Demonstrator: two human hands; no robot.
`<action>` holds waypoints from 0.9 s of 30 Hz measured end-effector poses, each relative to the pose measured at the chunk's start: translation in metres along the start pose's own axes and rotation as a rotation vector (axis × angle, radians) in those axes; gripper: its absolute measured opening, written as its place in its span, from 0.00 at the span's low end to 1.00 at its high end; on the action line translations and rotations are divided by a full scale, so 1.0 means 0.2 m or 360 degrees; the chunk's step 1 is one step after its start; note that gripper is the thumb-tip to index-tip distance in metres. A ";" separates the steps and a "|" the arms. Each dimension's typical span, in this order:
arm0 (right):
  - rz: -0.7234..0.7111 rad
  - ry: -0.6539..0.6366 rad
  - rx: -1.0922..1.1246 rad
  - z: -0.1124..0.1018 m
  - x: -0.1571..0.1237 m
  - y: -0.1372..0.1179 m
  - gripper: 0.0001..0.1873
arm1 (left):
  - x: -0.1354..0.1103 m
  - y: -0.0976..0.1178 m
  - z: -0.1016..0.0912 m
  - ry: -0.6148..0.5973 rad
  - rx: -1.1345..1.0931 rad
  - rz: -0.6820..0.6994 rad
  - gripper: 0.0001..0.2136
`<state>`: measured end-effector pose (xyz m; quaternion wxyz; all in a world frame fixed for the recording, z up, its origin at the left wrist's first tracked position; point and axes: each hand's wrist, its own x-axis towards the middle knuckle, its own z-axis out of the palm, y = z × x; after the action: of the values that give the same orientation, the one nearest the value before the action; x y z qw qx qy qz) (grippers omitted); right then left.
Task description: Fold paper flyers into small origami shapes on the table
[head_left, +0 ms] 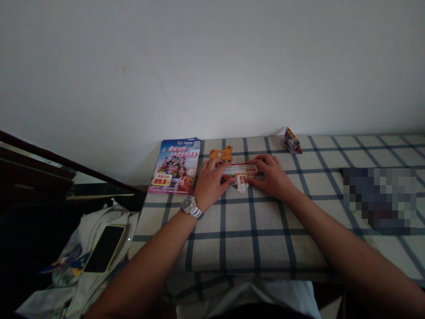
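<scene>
Folded paper (241, 176) held at both ends

From where I stand, the paper lies on the cloth-covered tabletop (270, 248), its pointed flap facing the person. The left hand (210, 182) holds one end, thumb below and fingers along the top; the right hand (274, 178) holds the other the same way, so both grips look narrow. A silver watch (189, 206) circles the left wrist. Just beside that hand sits a stack of leaflets (175, 167), and right behind it, a cartoon bear (221, 154). Farther right, near the wall (212, 66), stands a small folded piece (292, 141). Down to the left, a phone (104, 249) rests on something white.
</scene>
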<state>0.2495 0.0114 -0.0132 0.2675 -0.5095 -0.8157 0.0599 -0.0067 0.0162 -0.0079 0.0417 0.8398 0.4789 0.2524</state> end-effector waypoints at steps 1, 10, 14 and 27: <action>0.0000 0.0000 0.0003 0.00 0.00 0.00 0.28 | 0.00 0.00 0.00 0.0005 -0.0003 0.0002 0.24; -0.0042 0.0012 0.0035 -0.01 0.01 -0.03 0.22 | 0.00 0.00 0.00 -0.0004 -0.0023 0.0034 0.24; -0.0103 0.0026 0.0050 -0.02 0.01 -0.03 0.18 | 0.00 0.00 -0.01 -0.0005 -0.0072 0.0043 0.19; -0.0358 -0.0021 0.0193 -0.01 0.02 -0.02 0.14 | 0.02 0.03 -0.03 -0.0112 -0.0250 0.0131 0.09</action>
<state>0.2463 0.0128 -0.0090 0.2975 -0.3972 -0.8643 0.0822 -0.0034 0.0151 -0.0004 0.1139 0.8612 0.4211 0.2611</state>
